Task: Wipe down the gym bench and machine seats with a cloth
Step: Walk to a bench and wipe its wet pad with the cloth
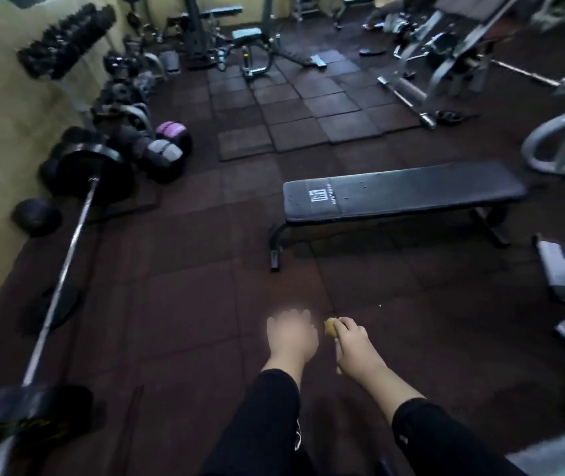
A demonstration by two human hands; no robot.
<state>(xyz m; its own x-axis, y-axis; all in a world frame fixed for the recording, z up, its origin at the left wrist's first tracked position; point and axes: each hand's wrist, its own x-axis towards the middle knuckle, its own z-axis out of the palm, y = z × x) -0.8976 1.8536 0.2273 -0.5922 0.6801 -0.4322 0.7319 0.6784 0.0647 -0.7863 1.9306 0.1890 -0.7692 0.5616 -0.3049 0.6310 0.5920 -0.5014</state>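
The right hand is gripping a small yellow cloth, well short of the flat bench; the left hand is hanging blurred beside it, pose unclear. Left of the bench, the barbell is lying underfoot, risking a trip

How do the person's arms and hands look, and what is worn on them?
Both arms wear long black sleeves that end at the wrists. The left hand and right hand are bare: no gloves, rings or watch can be seen. The left hand's fingers look blurred.
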